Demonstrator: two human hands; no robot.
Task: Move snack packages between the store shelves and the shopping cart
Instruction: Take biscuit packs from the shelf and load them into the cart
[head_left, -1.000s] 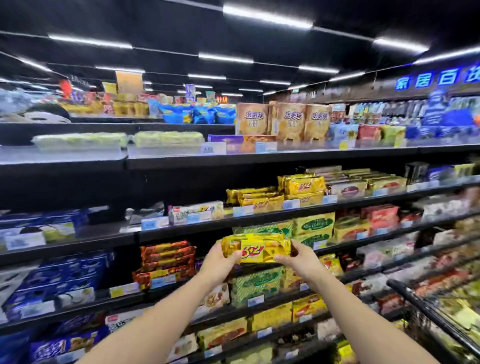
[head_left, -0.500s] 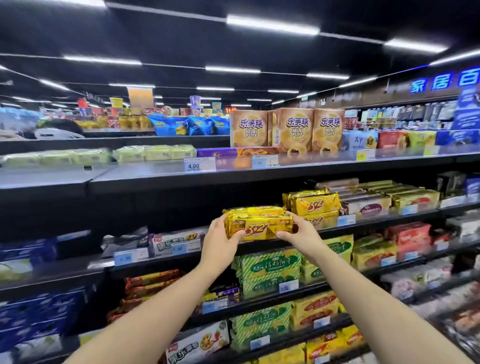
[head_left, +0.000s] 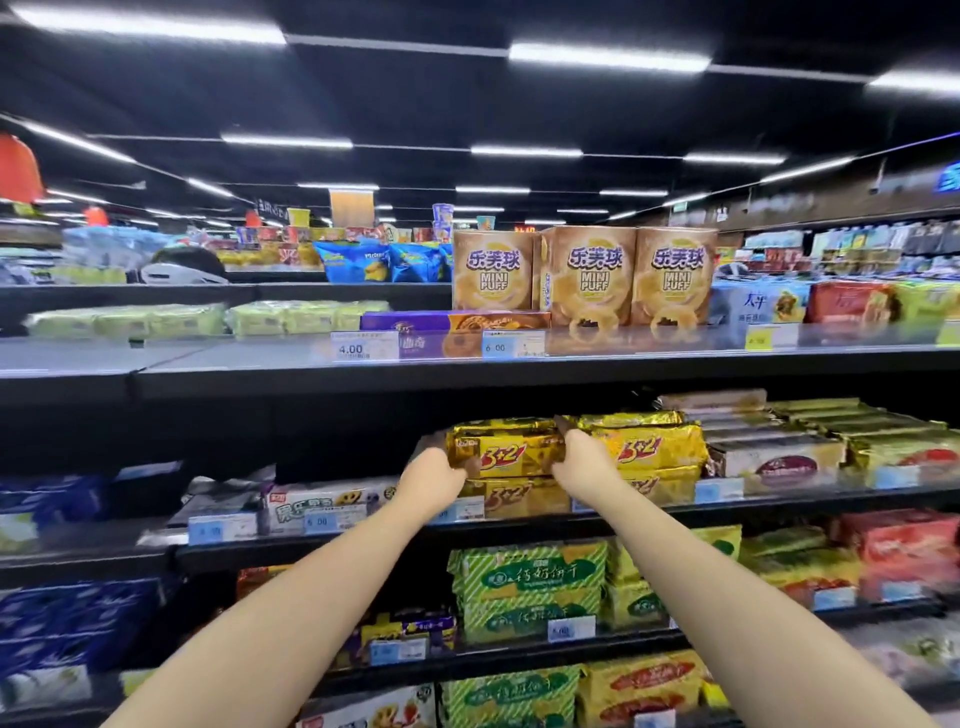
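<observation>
The black shelf (head_left: 810, 501) carries stacked yellow 3+2 packs (head_left: 649, 452) beside what seem flat boxes (head_left: 774, 460).

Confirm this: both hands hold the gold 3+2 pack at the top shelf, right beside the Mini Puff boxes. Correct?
Wrong shelf. The left hand and right hand hold the gold 3+2 pack at the shelf one level below the Mini Puff boxes, not beside them; the head view shows it.

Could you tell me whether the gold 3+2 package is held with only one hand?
No, the left hand grips one end of the gold 3+2 package and the right hand the other.
</observation>
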